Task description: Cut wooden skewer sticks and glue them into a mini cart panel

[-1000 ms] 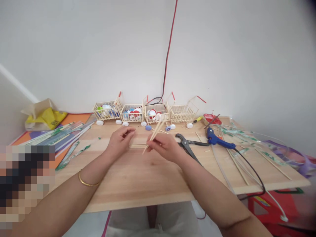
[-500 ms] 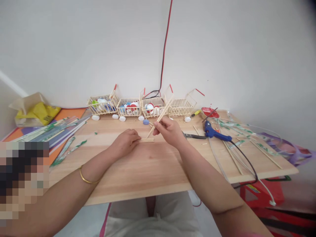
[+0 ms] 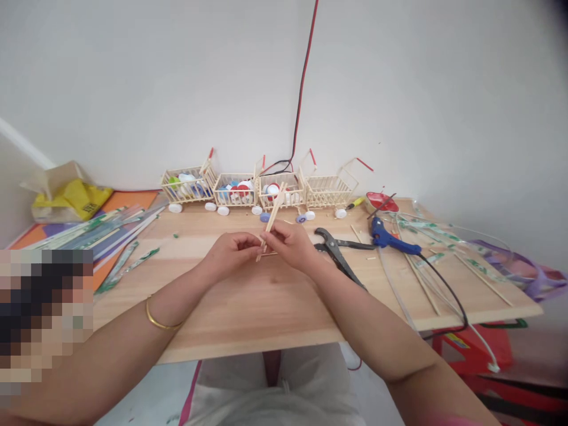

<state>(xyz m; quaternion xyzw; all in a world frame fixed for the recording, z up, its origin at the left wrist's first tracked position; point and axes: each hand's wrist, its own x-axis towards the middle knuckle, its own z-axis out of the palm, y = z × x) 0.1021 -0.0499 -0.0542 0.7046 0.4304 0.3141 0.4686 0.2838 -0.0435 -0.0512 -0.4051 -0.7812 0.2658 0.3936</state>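
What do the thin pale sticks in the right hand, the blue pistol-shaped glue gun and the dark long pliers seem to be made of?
Thin pale sticks: probably bare wood or bamboo, matte, judging by their even tan colour. Blue pistol-shaped glue gun: likely smooth moulded plastic, from its uniform colour and rounded form. Dark long pliers: apparently metal, from their dull grey surface; coating unclear.

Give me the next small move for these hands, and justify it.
Probably, have the left hand steady the thin sticks near their lower ends. The right hand pinches them at a slant, those ends jut out below its grip, and the left hand is right beside them; whether it already touches them, I can't tell.
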